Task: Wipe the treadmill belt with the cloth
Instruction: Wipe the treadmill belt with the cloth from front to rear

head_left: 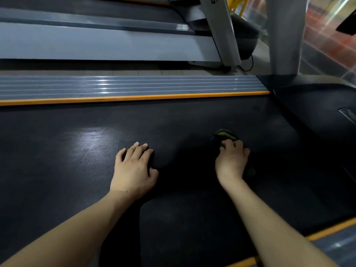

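On the far left I see the belt (57,170), wide and dark, with a tiny bumpy pattern all over it. A pale shine from a light sits on it just left of my left hand. Along the far edge of the belt runs an orange stripe (134,98), and behind that a gray step with ridges (125,86).

My left hand (133,168) lies flat on the belt near the middle. Its fingers are straight and close together, the thumb out to the side. It holds nothing.

A bit to the right is my right hand (232,160). Its fingers are curled and they grip the cloth (226,134), pressing it down on the belt. The cloth is dark, almost as dark as the belt, with a yellow-green patch that peeks out past my fingertips. A bit more of it shows under the right side of my hand. It looks bunched up, not spread out.

Farther right the belt ends at a black cover (317,112). Above it stands a gray post (285,35). At the bottom right I see another orange stripe (327,231).
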Available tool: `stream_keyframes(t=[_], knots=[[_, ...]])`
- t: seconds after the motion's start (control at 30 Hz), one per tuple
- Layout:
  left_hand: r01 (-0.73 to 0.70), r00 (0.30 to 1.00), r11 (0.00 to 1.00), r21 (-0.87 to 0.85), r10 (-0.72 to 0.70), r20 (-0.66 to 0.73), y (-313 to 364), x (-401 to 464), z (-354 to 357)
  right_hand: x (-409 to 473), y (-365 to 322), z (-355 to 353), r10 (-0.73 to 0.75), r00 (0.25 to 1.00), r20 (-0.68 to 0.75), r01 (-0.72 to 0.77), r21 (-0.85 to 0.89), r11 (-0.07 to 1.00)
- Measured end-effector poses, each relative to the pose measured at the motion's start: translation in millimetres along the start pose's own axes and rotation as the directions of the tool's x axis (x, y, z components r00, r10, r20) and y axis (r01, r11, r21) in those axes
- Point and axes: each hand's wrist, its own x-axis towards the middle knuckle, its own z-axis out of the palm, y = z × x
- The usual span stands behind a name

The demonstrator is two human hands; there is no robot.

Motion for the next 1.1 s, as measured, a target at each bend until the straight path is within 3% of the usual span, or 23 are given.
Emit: stream_keyframes(t=[0.07, 0.13, 0.2, 0.27, 0.33, 0.43, 0.5, 0.53, 0.6, 0.7, 0.77, 0.8, 0.87, 0.93, 1.0, 1.07, 1.1], knots=[[0.006, 1.0, 1.0, -0.003, -0.006, -0.001, -1, 0, 1, -24, -47, 2, -0.128, 0.992, -0.008, 0.129, 0.06, 0.99], [0.003, 1.0, 1.0, 0.003, -0.003, -0.005, -1, 0, 1, -60, -80, 5, -0.382, 0.924, -0.013, 0.379, 0.164, 0.911], [-0.001, 1.0, 1.0, 0.005, 0.001, -0.012, -2, 0, 1, -70, -78, -1, -0.589, 0.808, -0.023, 0.57, 0.283, 0.771], [-0.006, 1.0, 1.0, 0.005, 0.006, -0.025, -1, -1, 1, -52, -43, -7, -0.652, 0.758, -0.024, 0.633, 0.269, 0.726], [-0.006, 1.0, 1.0, 0.002, 0.006, -0.027, -1, -1, 1, -23, 5, -6, -0.554, 0.831, -0.047, 0.553, 0.179, 0.814], [0.003, 1.0, 1.0, 0.002, -0.003, -0.021, 0, 0, 2, 7, 45, -10, -0.155, 0.987, -0.033, 0.158, 0.11, 0.981], [0.005, 1.0, 1.0, 0.003, -0.005, -0.024, 0, 0, 3, -2, 20, -3, 0.023, 0.999, -0.036, -0.023, 0.009, 1.0], [0.005, 1.0, 1.0, 0.002, -0.005, -0.026, 0, 0, 3, -12, -2, -2, 0.005, 1.0, -0.026, -0.005, -0.013, 1.0], [-0.001, 0.999, 1.0, -0.001, 0.001, -0.035, -1, 0, 4, -43, -47, 2, -0.194, 0.98, -0.04, 0.197, 0.086, 0.977], [-0.003, 0.999, 1.0, -0.009, 0.003, -0.054, -1, 0, 4, -87, -63, -7, -0.566, 0.823, -0.034, 0.548, 0.307, 0.778], [-0.002, 0.998, 1.0, -0.016, 0.001, -0.057, 0, 0, 3, -73, -35, -12, -0.671, 0.74, -0.049, 0.641, 0.355, 0.681], [0.001, 0.998, 1.0, -0.02, -0.002, -0.061, 0, -1, 3, -62, -15, -10, -0.67, 0.741, -0.047, 0.647, 0.319, 0.692], [0.0, 0.998, 1.0, -0.026, -0.002, -0.067, -1, -1, 5, -32, 31, -8, -0.516, 0.851, -0.098, 0.524, 0.228, 0.821], [-0.013, 0.996, 0.999, -0.031, 0.01, -0.085, 0, -2, 5, -15, 60, -12, -0.252, 0.961, -0.114, 0.27, 0.19, 0.944], [-0.032, 0.994, 0.999, -0.03, 0.029, -0.106, 1, -2, 3, -16, 48, -10, -0.007, 0.994, -0.109, 0.022, 0.14, 0.99], [-0.043, 0.994, 0.999, -0.029, 0.039, -0.106, 0, -2, 1, -33, 5, -8, 0.04, 0.996, -0.083, -0.029, 0.124, 0.992], [-0.053, 0.994, 0.998, -0.031, 0.05, -0.093, 0, -3, -1, -47, -18, -7, -0.027, 0.996, -0.09, 0.041, 0.156, 0.987]])
